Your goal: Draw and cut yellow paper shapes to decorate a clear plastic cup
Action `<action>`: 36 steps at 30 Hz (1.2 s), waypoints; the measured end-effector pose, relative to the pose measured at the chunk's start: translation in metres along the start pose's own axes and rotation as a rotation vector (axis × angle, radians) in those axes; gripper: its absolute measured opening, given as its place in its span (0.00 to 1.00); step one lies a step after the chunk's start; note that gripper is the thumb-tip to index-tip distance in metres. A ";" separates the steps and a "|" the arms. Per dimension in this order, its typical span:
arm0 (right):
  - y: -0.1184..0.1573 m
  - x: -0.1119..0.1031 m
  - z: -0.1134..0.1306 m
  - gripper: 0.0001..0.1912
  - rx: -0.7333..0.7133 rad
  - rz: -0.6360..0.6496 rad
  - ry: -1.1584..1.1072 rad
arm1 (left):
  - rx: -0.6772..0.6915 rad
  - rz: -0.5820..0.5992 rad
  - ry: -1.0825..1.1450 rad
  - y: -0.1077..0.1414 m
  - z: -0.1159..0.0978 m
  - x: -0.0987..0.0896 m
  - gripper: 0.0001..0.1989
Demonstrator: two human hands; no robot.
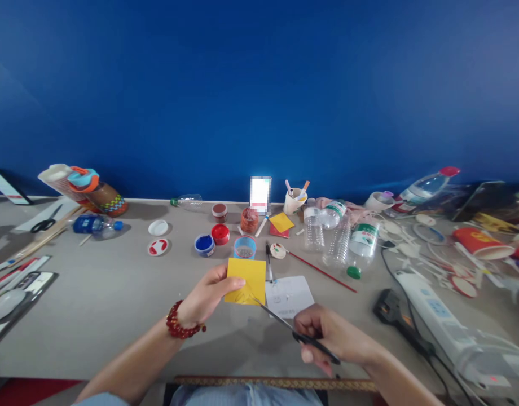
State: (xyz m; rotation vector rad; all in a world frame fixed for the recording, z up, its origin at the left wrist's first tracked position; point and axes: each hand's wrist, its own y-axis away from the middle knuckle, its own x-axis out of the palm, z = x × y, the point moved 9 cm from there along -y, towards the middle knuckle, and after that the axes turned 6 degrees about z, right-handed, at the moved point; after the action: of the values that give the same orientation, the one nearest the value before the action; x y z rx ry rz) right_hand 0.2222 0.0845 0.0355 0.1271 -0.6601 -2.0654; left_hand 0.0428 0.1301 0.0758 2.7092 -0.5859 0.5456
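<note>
My left hand (212,288) pinches a square of yellow paper (250,274) by its left side, thumb on top. Faint dark pencil-like lines show near the paper's lower edge. Black-handled scissors (307,340) are gripped in my right hand (333,335), their blades pointing up and left. The blade tips meet the lower edge of the yellow paper; whether they have cut into it I cannot tell. Beyond my hands, a white sheet (290,294) with small scraps lies on the table, a black pen (269,264) touching its upper left.
Paint jars, blue (204,245) and red (220,233), stand behind the paper near a blue-rimmed cup (245,247). Plastic bottles (363,243) cluster to the right, beside a glue gun (397,321) and a power strip (437,316). A red stick (322,272) lies diagonally.
</note>
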 end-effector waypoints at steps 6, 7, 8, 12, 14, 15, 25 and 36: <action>0.001 0.000 0.004 0.27 -0.013 -0.025 -0.006 | 0.007 0.008 -0.002 0.000 0.001 0.000 0.15; 0.001 -0.001 0.004 0.27 -0.013 -0.029 -0.003 | 0.005 0.007 -0.003 0.000 0.001 0.000 0.15; 0.001 -0.001 0.004 0.27 -0.013 -0.029 0.004 | 0.003 0.006 -0.004 0.000 0.001 0.000 0.15; 0.000 -0.003 0.001 0.26 0.000 -0.022 0.042 | -0.008 0.005 -0.009 -0.001 0.001 -0.001 0.16; 0.000 -0.004 0.000 0.24 -0.007 -0.022 0.042 | -0.013 0.000 -0.011 -0.001 0.001 -0.001 0.16; 0.000 -0.004 0.000 0.24 -0.013 -0.022 0.039 | -0.015 -0.002 -0.013 -0.001 0.001 -0.001 0.15; -0.002 -0.005 -0.001 0.23 -0.011 -0.019 0.056 | -0.030 -0.007 -0.014 -0.001 0.001 0.000 0.16; -0.003 -0.005 0.001 0.24 -0.036 -0.014 0.067 | -0.023 0.014 -0.010 -0.001 0.001 0.002 0.16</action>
State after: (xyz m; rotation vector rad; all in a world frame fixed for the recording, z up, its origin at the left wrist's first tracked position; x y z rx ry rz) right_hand 0.2228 0.0904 0.0341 0.1804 -0.5822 -2.0756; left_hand 0.0448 0.1300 0.0759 2.6892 -0.6101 0.5260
